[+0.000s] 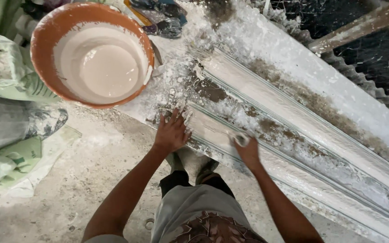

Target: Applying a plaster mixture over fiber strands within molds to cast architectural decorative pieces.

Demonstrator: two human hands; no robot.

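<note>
Head view looks straight down at my two hands on a long white plaster moulding (pixel 293 121) that runs from the far left to the near right. My left hand (pixel 173 131) lies flat on its near edge, fingers spread, holding nothing, only pressing down to steady me. My right hand (pixel 247 148) is closed around a small pale wad (pixel 241 137), a rag or lump of wet plaster; I cannot tell which. It rests on the ribbed face of the moulding, just right of the left hand.

To do this well, I judge the wad should follow the grooves lengthwise with even pressure, so the brown rough patches fill without blurring the ridges. Both arms reach forward, nearly straight, wrists low, elbows apart.

An orange bucket (pixel 46 58) of creamy mix stands far left, near green sacks (pixel 5 76). The concrete floor (pixel 91 180) below me is dusty.
</note>
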